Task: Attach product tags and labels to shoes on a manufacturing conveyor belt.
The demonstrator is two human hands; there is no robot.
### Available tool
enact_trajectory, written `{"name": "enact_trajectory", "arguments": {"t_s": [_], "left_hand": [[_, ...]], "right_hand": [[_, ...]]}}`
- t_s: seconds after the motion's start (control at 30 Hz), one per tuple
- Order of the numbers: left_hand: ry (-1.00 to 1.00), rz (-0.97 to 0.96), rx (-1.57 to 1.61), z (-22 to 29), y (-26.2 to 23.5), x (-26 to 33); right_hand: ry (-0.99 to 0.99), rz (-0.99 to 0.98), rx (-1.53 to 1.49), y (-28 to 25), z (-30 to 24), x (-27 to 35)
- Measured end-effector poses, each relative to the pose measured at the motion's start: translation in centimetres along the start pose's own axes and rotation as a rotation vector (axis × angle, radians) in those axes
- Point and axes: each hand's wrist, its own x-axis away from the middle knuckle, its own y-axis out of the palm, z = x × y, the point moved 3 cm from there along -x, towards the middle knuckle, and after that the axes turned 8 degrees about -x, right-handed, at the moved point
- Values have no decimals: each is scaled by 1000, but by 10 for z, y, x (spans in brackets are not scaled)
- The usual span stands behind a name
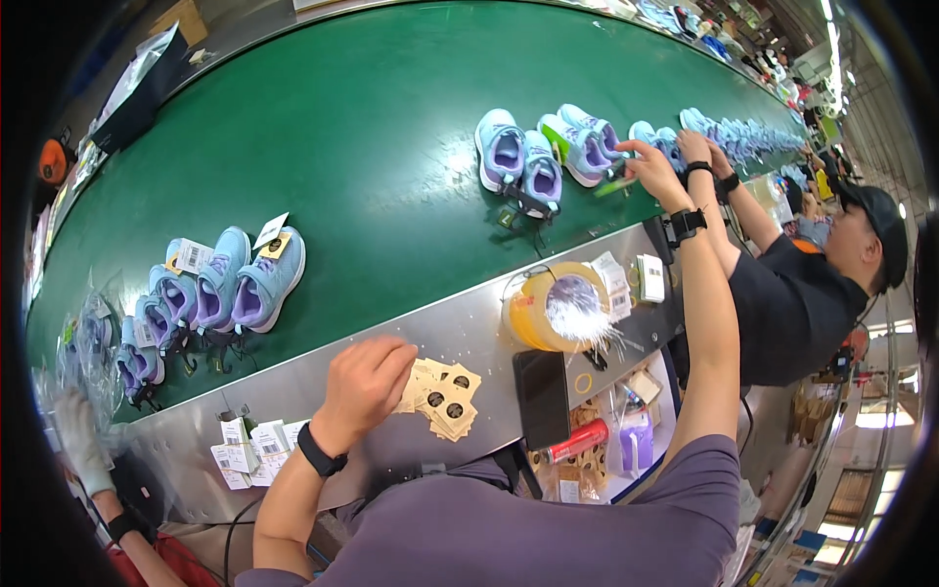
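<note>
My left hand (364, 383) is closed, its fingertips pressed together above the steel ledge; whatever it may pinch is hidden. Beside it lies a loose pile of tan square tags (445, 399) with dark round prints. Stretched out over the green belt, my right hand (653, 174) has its index finger extended. A blurred thin green strip (614, 186) sticks out below it, seemingly gripped by the curled fingers. Nearest that hand are light blue and lilac sneakers (575, 147), one with a bright green piece (554, 135) at its opening. Another pair of sneakers (520, 164) stands left of them.
Tagged sneakers (235, 279) stand at the left of the green belt (391, 127). White tags (249, 452), a yellow tape roll (543, 313) holding clear fasteners, and a black phone (542, 399) lie on the ledge. A co-worker (812, 284) works at right; a gloved hand (80, 440) shows at left.
</note>
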Motion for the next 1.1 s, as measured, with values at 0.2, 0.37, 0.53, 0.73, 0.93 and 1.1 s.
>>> {"name": "enact_trajectory", "arguments": {"t_s": [0.2, 0.37, 0.53, 0.73, 0.93, 1.1], "left_hand": [[88, -108, -145, -221, 79, -212], [287, 44, -131, -401, 200, -404], [291, -45, -304, -577, 292, -495], [323, -84, -172, -781, 283, -475], [137, -61, -190, -962, 123, -292], [116, -154, -360, -1021, -7, -107]], "right_hand": [[293, 236, 868, 57, -1, -296], [212, -69, 986, 162, -14, -500], [210, -12, 984, 270, -18, -657], [87, -209, 831, 428, -55, -758], [69, -411, 606, 655, -213, -714], [-45, -672, 546, 823, -337, -593]]}}
